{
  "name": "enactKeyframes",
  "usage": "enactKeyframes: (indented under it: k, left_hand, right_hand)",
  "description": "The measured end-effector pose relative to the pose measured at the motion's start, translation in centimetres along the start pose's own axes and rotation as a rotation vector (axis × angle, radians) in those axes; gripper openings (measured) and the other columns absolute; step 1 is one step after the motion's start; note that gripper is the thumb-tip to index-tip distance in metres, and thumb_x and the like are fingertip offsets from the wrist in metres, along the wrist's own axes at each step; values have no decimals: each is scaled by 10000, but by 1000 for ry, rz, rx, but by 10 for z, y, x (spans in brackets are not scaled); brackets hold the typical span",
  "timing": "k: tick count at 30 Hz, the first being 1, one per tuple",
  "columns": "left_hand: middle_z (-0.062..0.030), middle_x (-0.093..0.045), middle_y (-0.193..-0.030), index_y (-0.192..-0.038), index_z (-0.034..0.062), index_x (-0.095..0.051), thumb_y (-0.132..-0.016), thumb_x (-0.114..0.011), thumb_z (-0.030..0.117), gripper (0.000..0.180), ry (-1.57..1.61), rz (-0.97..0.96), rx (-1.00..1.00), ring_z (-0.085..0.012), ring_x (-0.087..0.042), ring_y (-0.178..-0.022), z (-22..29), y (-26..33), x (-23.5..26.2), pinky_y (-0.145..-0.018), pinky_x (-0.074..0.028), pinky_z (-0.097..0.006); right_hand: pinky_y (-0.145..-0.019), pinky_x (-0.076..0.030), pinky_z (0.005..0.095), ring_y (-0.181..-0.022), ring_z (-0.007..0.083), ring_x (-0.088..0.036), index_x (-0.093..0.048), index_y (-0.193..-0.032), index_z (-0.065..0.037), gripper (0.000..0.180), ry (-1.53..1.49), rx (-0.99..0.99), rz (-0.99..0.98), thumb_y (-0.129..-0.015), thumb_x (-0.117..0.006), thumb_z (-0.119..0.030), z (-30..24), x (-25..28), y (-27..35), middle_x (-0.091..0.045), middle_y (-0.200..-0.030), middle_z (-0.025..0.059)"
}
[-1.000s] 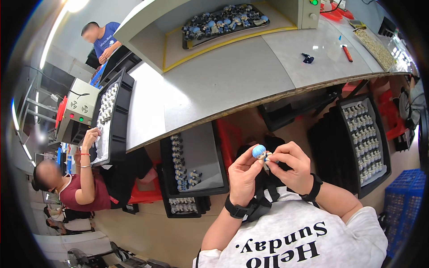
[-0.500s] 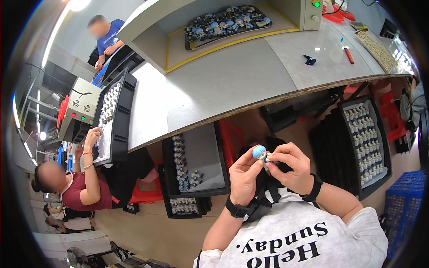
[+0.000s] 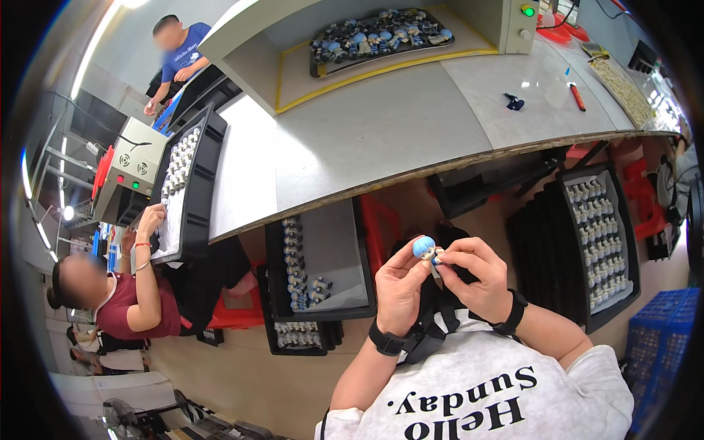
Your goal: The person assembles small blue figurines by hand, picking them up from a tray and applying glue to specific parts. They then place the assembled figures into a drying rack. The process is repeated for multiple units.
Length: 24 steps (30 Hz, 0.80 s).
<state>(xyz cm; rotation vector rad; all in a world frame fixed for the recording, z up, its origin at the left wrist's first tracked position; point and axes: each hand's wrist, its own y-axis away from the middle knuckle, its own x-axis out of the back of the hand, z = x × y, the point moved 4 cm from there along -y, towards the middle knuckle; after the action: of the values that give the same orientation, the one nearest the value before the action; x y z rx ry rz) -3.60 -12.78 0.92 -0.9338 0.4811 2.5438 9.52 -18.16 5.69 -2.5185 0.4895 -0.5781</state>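
A small blue-haired doll figurine is held up between my two hands, in front of my chest and below the bench edge. My left hand pinches it by the head and side with thumb and fingers. From the other side, my right hand grips its body with thumb and forefinger. The figurine's lower part is mostly covered by my fingers. To the left of my hands, a black tray holds several similar figurines along its left side and in a small group.
On the grey bench lie a small dark-blue piece and a red pen-like tool. A tray of figurines sits inside the white booth. Stacked trays stand at right. A co-worker's hand reaches into the left tray.
The figurine is turned slightly, its face showing more toward me. Both hands keep their grip in nearly the same place. The co-worker's hand at left has shifted slightly.
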Motion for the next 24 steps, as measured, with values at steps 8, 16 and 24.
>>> enactKeyframes:
  k: [8, 16, 24]
  left_hand:
    - [-169, -645, -1088, -1205, -68, -546, -859, -593, -34, 351, -36, 15, -21, -204, -628, -1000, 0, 0, 1, -912, -488, -317]
    - [-150, -643, -1105, -1233, -66, -533, -853, -602, -46, 386, -2, -17, -2, -186, -615, -1022, -1, -1, 3, -938, -461, -304]
    - [-186, -639, -1093, -1203, -63, -547, -862, -581, -23, 345, -18, 9, -30, -228, -625, -1015, -1, -1, 3, -915, -494, -344]
  right_hand:
    - [-619, -501, 267, -744, 183, -612, -670, -930, -24, 199, 10, 26, 0, -743, -726, 13, 1, -2, 0, -610, -908, 83]
    - [-610, -501, 264, -740, 176, -607, -664, -947, -21, 201, 6, 42, 2, -757, -720, 10, 0, -2, 0, -605, -928, 86]
    - [-679, -520, 293, -792, 219, -626, -637, -969, -20, 234, -4, 40, 22, -752, -719, 15, -3, -1, -2, -609, -935, 104]
